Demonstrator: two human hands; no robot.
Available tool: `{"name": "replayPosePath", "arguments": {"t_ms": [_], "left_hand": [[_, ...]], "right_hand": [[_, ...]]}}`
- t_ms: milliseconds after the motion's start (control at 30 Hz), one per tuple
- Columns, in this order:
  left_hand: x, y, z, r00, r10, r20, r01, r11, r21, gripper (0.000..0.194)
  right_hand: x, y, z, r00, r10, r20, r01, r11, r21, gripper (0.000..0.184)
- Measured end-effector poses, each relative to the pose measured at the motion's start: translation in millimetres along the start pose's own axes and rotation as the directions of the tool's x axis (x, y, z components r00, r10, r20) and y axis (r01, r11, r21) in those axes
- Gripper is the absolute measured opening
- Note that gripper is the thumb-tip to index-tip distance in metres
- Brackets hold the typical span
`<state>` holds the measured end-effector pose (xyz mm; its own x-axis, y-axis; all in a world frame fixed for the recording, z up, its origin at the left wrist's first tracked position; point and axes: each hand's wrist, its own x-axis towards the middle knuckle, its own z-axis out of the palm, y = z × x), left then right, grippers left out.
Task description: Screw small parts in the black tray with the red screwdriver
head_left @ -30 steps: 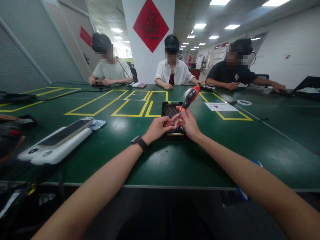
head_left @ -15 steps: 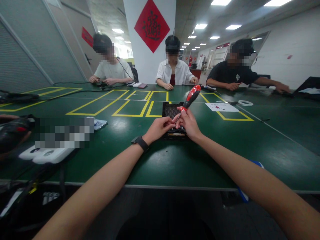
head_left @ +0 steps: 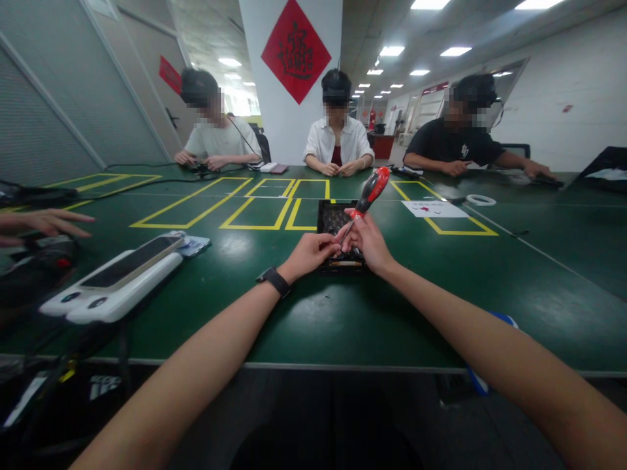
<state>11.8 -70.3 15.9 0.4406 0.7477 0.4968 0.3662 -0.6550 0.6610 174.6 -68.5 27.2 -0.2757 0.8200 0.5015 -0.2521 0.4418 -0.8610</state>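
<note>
A screwdriver with a red and black handle tilts up to the right, its shank pointing down toward my left fingertips. My right hand is closed round the lower end of its handle and the shank. My left hand, with a dark watch on the wrist, pinches at the screwdriver's tip; whatever small thing is between the fingers is hidden. Under both hands lies a black open case with a dark, bumpy inside, partly covered by my fingers.
The green table bears yellow tape outlines. On the left, a phone rests on a white device, near another person's hand. A paper sheet and a tape roll lie right. Several people sit across.
The screwdriver handle has shifted slightly left. A person's hand has come into view at the left edge. The person opposite has brought their hands together.
</note>
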Motion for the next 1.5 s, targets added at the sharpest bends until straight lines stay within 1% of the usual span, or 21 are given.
{"name": "replayPosePath", "arguments": {"t_ms": [133, 333, 467, 600, 700, 833, 1000, 1300, 1400, 1500], "left_hand": [[-0.3, 4.9, 0.5, 0.999, -0.012, -0.053, 0.012, 1.0, -0.001, 0.025], [1.1, 3.2, 3.3, 0.995, -0.069, -0.066, 0.064, 0.995, -0.076, 0.032], [1.2, -1.3, 3.6, 0.996, -0.057, -0.069, 0.053, 0.997, -0.049, 0.029], [0.8, -2.0, 2.7, 0.998, -0.052, -0.046, 0.052, 0.999, 0.006, 0.029], [0.5, -0.3, 2.9, 0.998, -0.056, -0.035, 0.056, 0.998, -0.01, 0.029], [0.9, 2.1, 3.6, 0.996, -0.052, -0.069, 0.05, 0.998, -0.037, 0.029], [1.3, 2.8, 3.1, 0.995, -0.053, -0.09, 0.051, 0.998, -0.021, 0.029], [0.2, -0.2, 0.6, 0.999, 0.006, -0.039, -0.003, 0.998, 0.065, 0.029], [0.5, 0.8, 1.3, 0.998, 0.004, -0.063, -0.001, 0.999, 0.051, 0.028], [0.8, 2.1, 1.4, 0.997, -0.009, -0.078, 0.012, 0.999, 0.043, 0.029]], "right_hand": [[-0.6, -0.9, 0.8, 1.0, 0.003, 0.001, -0.003, 1.0, -0.01, 0.037], [-1.7, -3.7, 2.4, 1.0, 0.015, 0.022, -0.015, 1.0, -0.023, 0.037], [-2.0, -5.0, 1.7, 0.999, 0.013, 0.034, -0.013, 1.0, -0.018, 0.037], [-2.1, -4.5, 0.5, 0.998, 0.019, 0.054, -0.018, 1.0, -0.015, 0.036], [-2.1, -3.7, 0.6, 0.998, 0.01, 0.057, -0.009, 1.0, -0.017, 0.036], [-2.5, -4.0, 2.1, 0.999, 0.0, 0.046, 0.001, 1.0, -0.026, 0.037], [-2.9, -5.2, 2.8, 0.999, -0.018, 0.03, 0.019, 1.0, -0.024, 0.035], [-1.7, -3.6, 1.4, 1.0, -0.008, 0.014, 0.008, 1.0, 0.003, 0.034], [-1.9, -4.0, 2.8, 1.0, -0.027, 0.003, 0.027, 0.999, -0.027, 0.033], [-2.2, -4.4, 4.2, 0.999, -0.045, 0.017, 0.046, 0.998, -0.047, 0.033]]}}
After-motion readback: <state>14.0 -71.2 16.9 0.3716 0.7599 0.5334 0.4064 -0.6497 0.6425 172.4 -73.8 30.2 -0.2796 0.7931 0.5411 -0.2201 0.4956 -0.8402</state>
